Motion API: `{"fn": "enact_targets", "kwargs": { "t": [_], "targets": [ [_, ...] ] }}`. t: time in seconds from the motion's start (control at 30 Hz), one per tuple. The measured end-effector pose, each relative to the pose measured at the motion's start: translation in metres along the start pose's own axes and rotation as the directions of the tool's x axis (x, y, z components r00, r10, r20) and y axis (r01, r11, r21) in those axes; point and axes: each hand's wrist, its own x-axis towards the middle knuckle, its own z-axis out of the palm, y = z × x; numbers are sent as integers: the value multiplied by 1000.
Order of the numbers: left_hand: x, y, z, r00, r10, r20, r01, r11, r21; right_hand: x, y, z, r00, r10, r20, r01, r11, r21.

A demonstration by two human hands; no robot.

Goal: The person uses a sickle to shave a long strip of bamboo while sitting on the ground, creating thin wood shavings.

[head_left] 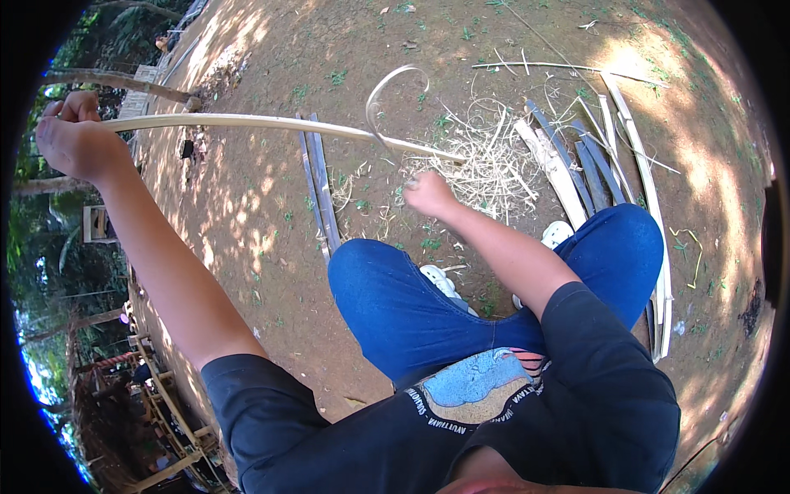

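Stretched out at the far left, my left hand (78, 142) is closed around one end of a long pale bamboo strip (247, 122). The strip runs across to the right, bending slightly downward, and its other end lies over a heap of thin shavings (498, 169). A thin curl (374, 92) loops up from the strip near its far part. Just below that part, in front of my knees, my right hand (430, 196) is closed in a fist. What it grips is mostly hidden by the fingers.
Dark split bamboo pieces (323, 185) lie left of my knees. Several split lengths (564, 169) and long pale strips (638, 156) rest on the dirt ground at the right. A thin stick (576, 67) lies farther off. Wooden structures (156, 387) stand at the left edge.
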Motion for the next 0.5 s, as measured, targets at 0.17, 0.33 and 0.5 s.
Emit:
{"fn": "enact_targets", "kwargs": {
  "t": [0.17, 0.33, 0.5],
  "targets": [
    [16, -25, -21, 996, -3, 84, 0, 999, 37, 11, 28, 8, 982, 124, 143, -149, 974, 173],
    [5, -7, -6, 993, 81, 80, -93, 983, 160, -11, -17, 20, 932, 105, 348, -274, 833, 481],
    [0, -7, -4, 999, 30, 15, -31, 996, 79, -19, -56, 16, 955, -294, 42, 287, 950, 120]
  ]
}}
